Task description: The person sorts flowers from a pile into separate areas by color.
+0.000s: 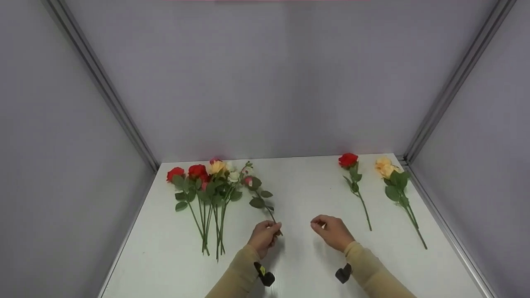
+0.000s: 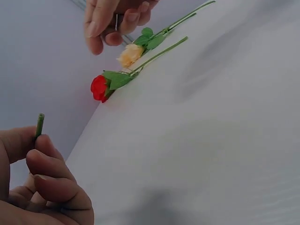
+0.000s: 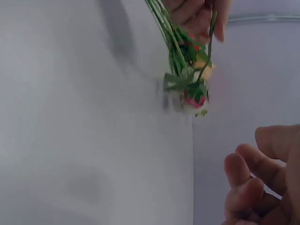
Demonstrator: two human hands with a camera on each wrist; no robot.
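My left hand (image 1: 267,236) pinches the lower end of a green stem (image 2: 40,123) between thumb and fingers. That stem (image 1: 269,211) leads up to a small pink and white bud spray (image 1: 248,181), which lies on the white table (image 1: 298,256) beside a bunch of red and yellow roses (image 1: 207,182). My right hand (image 1: 331,229) hovers just right of the left one, its fingers (image 3: 258,183) loosely curled with nothing seen in them. The left wrist view shows the right hand (image 2: 112,23) above the table.
A single red rose (image 1: 348,160) and a yellow rose (image 1: 385,167) lie apart at the table's right, stems pointing toward me. Grey walls close the table on three sides, with metal rails (image 1: 434,215) along the edges.
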